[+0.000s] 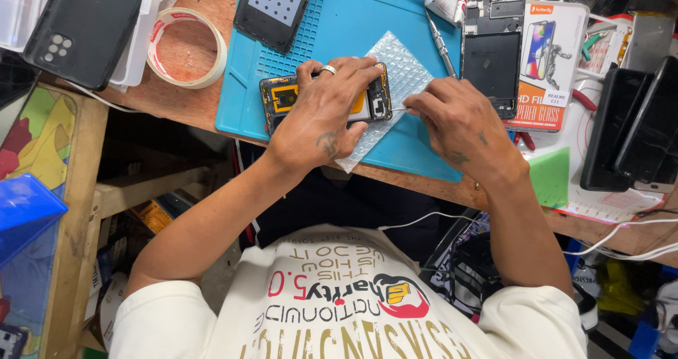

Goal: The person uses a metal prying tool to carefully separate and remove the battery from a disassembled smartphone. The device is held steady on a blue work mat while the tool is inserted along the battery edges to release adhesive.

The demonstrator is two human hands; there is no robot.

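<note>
A wooden workbench [191,104] is stretching beneath both hands, and a blue work mat [346,20] is lying on it under them. A sheet of bubble wrap [402,73] is sitting on the mat, between the hands. An opened phone [282,97], its inner parts showing, is resting on that wrap. The left hand [321,112] is lying flat across the phone, fingers spread and pressing it down, a ring on one finger. The right hand [459,122], just beside the phone's right end, is pinching a thin metal tool [400,109] between closed fingertips, its tip touching the phone's edge. Beyond the right hand, a bare phone frame [492,55] is lying. Beyond the left hand, a roll of tape [187,48] is sitting. A screwdriver [439,42] is lying beyond both hands.
</note>
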